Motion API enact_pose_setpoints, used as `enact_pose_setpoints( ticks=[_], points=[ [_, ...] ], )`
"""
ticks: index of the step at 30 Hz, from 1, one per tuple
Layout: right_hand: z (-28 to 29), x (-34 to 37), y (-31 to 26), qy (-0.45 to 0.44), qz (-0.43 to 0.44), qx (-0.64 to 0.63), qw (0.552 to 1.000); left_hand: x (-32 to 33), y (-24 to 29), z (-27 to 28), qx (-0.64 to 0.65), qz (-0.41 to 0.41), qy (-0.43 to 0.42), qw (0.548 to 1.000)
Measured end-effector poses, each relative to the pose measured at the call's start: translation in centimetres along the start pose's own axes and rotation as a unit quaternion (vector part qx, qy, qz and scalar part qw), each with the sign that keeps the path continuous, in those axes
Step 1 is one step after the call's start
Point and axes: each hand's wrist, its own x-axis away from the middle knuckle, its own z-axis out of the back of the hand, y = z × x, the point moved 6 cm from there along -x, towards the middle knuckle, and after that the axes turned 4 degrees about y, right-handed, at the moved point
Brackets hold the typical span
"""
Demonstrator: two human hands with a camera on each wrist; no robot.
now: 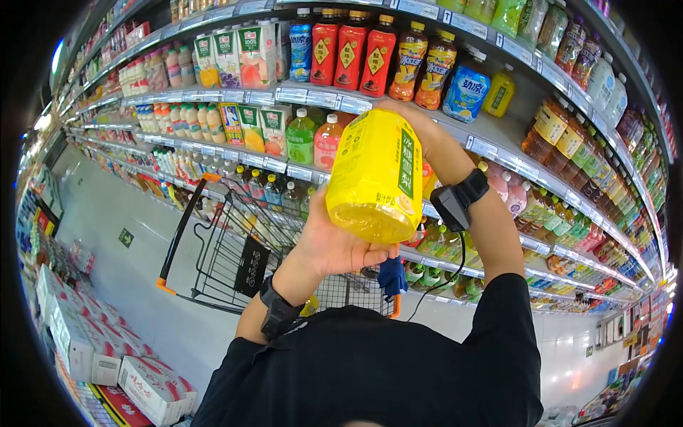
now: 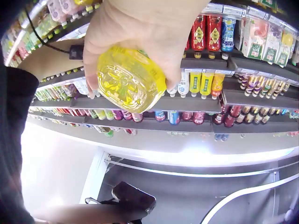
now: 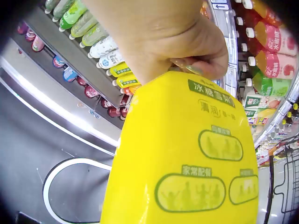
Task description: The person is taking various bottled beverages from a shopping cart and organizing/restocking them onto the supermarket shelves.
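Note:
A large yellow drink bottle (image 1: 370,171) with a green label panel is tilted in front of my chest, its clear base facing me in the head view. My left hand (image 1: 334,238) holds it low down, thumb and fingers on either side of the base (image 2: 128,81) in the left wrist view. At the upper end, my right hand (image 3: 187,46) grips the neck with curled fingers; the cap is hidden. In the right wrist view the bottle's printed yellow side (image 3: 187,149) fills the lower middle.
Shelves of bottled drinks (image 1: 341,53) and juice cartons (image 1: 252,53) curve around ahead. A wire shopping cart (image 1: 213,249) stands below the hands, with a dark blue cloth (image 1: 392,276) at its edge. Stacked boxes (image 1: 153,384) are on the left floor. A cable (image 1: 455,267) hangs from the right wrist.

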Motion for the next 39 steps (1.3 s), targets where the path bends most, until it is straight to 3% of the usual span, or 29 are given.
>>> enact_pose_setpoints(
  ticks=[4,7,10,12,14,15,18,22,28,29,39],
  points=[
    [-0.6,0.7,-1.3,0.04,0.028,0.026,0.998,0.2,-0.2,0.3,-0.044,-0.043,0.027,0.998],
    [-1.7,1.6,-2.6,0.08,0.057,0.078,0.992,0.1,-0.4,0.2,0.032,-0.007,-0.053,0.998],
    [-1.7,1.2,-3.3,0.076,0.142,0.071,0.984,0.5,-0.4,0.5,0.058,-0.001,-0.102,0.993],
    [-1.6,0.5,-3.2,-0.006,0.154,-0.004,0.988,0.6,-0.7,-0.6,0.094,-0.009,-0.107,0.99],
    [-2.8,0.7,-3.3,-0.046,0.204,-0.035,0.977,0.9,-1.1,-1.3,0.063,0.036,-0.189,0.979],
    [-3.3,0.9,-3.3,-0.056,0.208,-0.034,0.976,1.4,-1.0,-1.9,0.019,0.024,-0.159,0.987],
    [-5.2,1.8,-4.0,-0.06,0.248,0.022,0.967,1.9,-0.9,-3.9,0.024,0.059,-0.256,0.964],
    [-7.1,3.1,-5.9,0.057,0.308,0.209,0.926,2.2,-0.8,-3.7,0.041,0.091,-0.339,0.936],
    [-11.5,3.9,-7.7,0.079,0.359,0.378,0.85,3.0,-2.4,-3.0,0.126,0.105,-0.336,0.927],
    [-11.7,4.1,-7.5,0.095,0.314,0.381,0.864,3.2,-2.5,-3.0,0.136,0.109,-0.337,0.925],
    [-12.6,2.2,-6.5,0.117,0.318,0.434,0.835,4.4,-1.8,-2.1,0.169,0.101,-0.358,0.913]
  ],
)
